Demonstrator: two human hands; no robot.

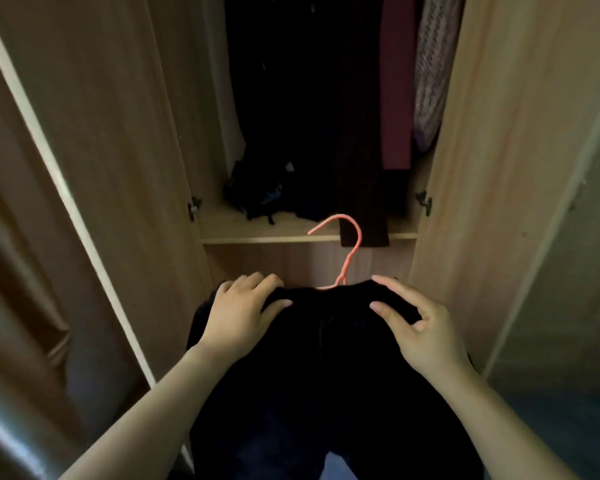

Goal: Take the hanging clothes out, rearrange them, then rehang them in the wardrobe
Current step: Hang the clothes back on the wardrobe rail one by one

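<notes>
Garment (326, 375), black, on pink hanger (349, 252); left grip (243, 308) and right grip (421, 327) both clasping its shoulders, facing wardrobe (125, 133).

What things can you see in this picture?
clothes hanger: one, coral pink, hook poking up, centre
black garment: one, black, on the clothes hanger
dark hanging clothes: number unclear, black, upper middle
maroon garment: one, maroon, hanging to their right
knitted garment: one, lilac, hanging far right
dark pile: one, black, on the shelf's left
shelf: one, light wood, under the hanging clothes
wardrobe doors: two, light wood, open at both sides
hinges: two, dark, one per door
left hand: one, grips the black garment's left shoulder
right hand: one, pinches its right shoulder
</notes>
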